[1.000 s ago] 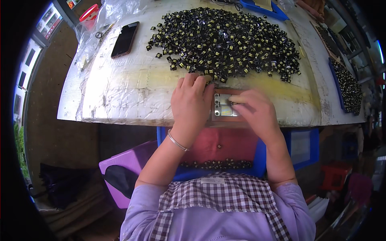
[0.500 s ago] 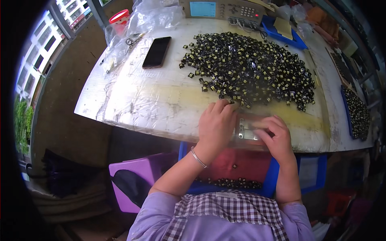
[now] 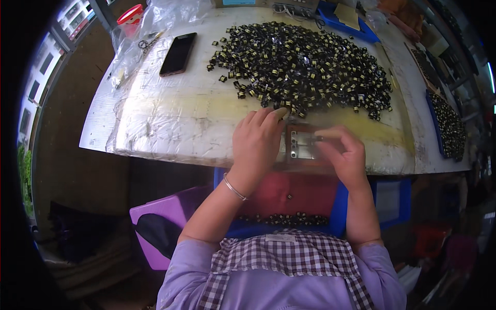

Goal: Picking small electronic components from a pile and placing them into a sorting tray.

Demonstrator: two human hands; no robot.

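A heap of small black parts with yellow bands [image 3: 305,67] covers the middle of the table. At its near edge is my left hand [image 3: 256,142], fingers curled and thumb pressed toward them; what they pinch, if anything, is hidden. Beside it, near the table's front edge, lies a flat fixture [image 3: 300,147] with a reddish-brown frame and a ridged metal face. Over the fixture's right side hovers my right hand [image 3: 347,155], slightly blurred, thumb and forefinger closed about a small dark part [image 3: 319,138].
A phone [image 3: 178,54] lies at the left, near clear plastic bags [image 3: 175,18] and a red-rimmed cup [image 3: 130,19]. Blue trays stand at the back [image 3: 356,26] and right [image 3: 434,124]. Below the table edge, a blue-sided bin [image 3: 338,209] with a red interior holds more parts.
The whole view has shifted, so the table sits higher and further left. My right hand has lifted slightly off the fixture, baring more of its metal face. My left hand stays beside the heap.
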